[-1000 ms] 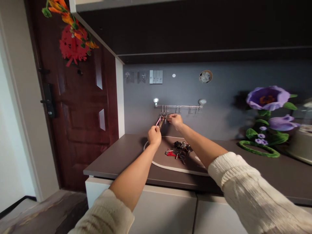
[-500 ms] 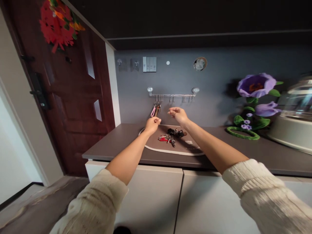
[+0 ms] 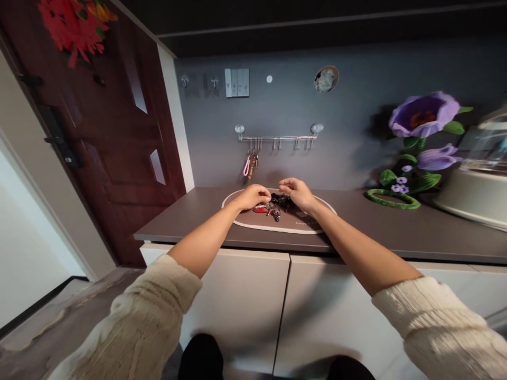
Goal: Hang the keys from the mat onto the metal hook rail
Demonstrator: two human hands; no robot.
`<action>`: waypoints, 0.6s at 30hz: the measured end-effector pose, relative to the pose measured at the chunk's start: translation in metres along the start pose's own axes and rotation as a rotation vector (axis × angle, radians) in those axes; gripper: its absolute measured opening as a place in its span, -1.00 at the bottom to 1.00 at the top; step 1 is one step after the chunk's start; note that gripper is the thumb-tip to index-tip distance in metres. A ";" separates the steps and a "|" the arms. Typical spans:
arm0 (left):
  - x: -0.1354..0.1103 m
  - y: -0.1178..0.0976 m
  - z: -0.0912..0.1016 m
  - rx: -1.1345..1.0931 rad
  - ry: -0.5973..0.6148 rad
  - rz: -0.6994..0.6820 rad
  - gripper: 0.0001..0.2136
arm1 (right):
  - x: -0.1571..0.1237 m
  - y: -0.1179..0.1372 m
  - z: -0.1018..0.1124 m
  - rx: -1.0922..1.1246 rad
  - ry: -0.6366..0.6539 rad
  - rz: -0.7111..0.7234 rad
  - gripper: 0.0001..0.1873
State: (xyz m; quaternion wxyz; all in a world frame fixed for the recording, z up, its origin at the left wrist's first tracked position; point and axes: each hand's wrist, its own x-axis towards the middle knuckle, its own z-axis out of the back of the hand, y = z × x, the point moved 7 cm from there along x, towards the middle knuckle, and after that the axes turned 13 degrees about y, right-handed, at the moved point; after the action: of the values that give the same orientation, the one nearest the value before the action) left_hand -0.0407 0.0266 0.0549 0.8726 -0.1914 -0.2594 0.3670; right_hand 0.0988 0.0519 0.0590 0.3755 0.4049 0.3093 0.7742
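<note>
My left hand (image 3: pixel 253 196) rests curled on a pile of keys (image 3: pixel 272 207) with a red tag, lying on an oval brown mat (image 3: pixel 312 226) on the dark countertop. My right hand (image 3: pixel 296 191) reaches down onto the same pile from the right, fingers bent over the dark keys. Whether either hand grips a key is hidden. On the grey wall above, a chrome hook rail (image 3: pixel 278 138) carries one key bunch with a pink strap (image 3: pixel 249 164) at its left end.
A dark red door (image 3: pixel 103 137) with a black handle stands at the left. Purple fabric flowers (image 3: pixel 423 142) and a pale pot (image 3: pixel 475 184) sit on the countertop (image 3: pixel 190 216) at the right. White cabinet doors (image 3: pixel 245 306) lie below.
Both hands have dropped from the hook rail down to the key pile on the mat. The pink-strap bunch stays hanging on the rail. The camera has tilted down.
</note>
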 end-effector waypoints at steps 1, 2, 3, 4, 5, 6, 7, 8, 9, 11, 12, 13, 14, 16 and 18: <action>0.000 -0.003 -0.002 0.043 0.037 -0.020 -0.88 | -0.001 0.001 -0.001 -0.071 0.008 0.000 -0.85; -0.001 -0.006 -0.004 0.086 0.068 -0.035 -0.88 | -0.002 0.003 -0.002 -0.151 0.012 0.002 -0.85; -0.001 -0.007 -0.005 0.127 0.090 -0.040 -0.88 | -0.002 0.005 -0.003 -0.232 0.016 0.005 -0.85; -0.001 -0.008 -0.005 0.161 0.104 -0.035 -0.89 | -0.003 0.007 -0.005 -0.304 0.025 0.009 -0.85; -0.002 -0.008 -0.006 0.190 0.113 -0.023 -0.89 | -0.004 0.009 -0.007 -0.365 0.039 0.015 -0.85; -0.002 -0.008 -0.007 0.213 0.120 -0.006 -0.89 | -0.004 0.011 -0.009 -0.412 0.054 0.023 -0.85; -0.002 -0.007 -0.008 0.232 0.128 0.009 -0.89 | -0.005 0.012 -0.010 -0.448 0.067 0.033 -0.85; -0.002 -0.006 -0.009 0.244 0.135 0.019 -0.89 | -0.005 0.013 -0.012 -0.473 0.078 0.044 -0.86; -0.002 -0.006 -0.010 0.252 0.140 0.019 -0.90 | -0.005 0.013 -0.013 -0.489 0.085 0.054 -0.87; -0.001 -0.006 -0.012 0.257 0.134 -0.007 -0.92 | -0.004 0.011 -0.014 -0.501 0.092 0.062 -0.88; -0.001 -0.006 -0.012 0.261 0.122 -0.029 -0.92 | -0.004 0.010 -0.015 -0.506 0.097 0.060 -0.89; 0.000 -0.007 -0.013 0.271 0.110 -0.050 -0.93 | -0.003 0.008 -0.015 -0.515 0.101 0.057 -0.89; 0.000 -0.007 -0.014 0.290 0.102 -0.068 -0.93 | -0.003 0.007 -0.016 -0.528 0.105 0.056 -0.88; 0.000 -0.008 -0.017 0.351 0.108 -0.085 -0.91 | -0.003 0.006 -0.017 -0.553 0.111 0.060 -0.87; 0.000 -0.008 -0.020 0.420 0.129 -0.073 -0.89 | -0.003 0.005 -0.018 -0.566 0.114 0.069 -0.86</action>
State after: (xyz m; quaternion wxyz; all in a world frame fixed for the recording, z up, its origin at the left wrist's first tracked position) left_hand -0.0240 0.0187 0.0430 0.9207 -0.0191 -0.1279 0.3681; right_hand 0.0826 0.0436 0.0534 0.4290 0.2503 0.0879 0.8635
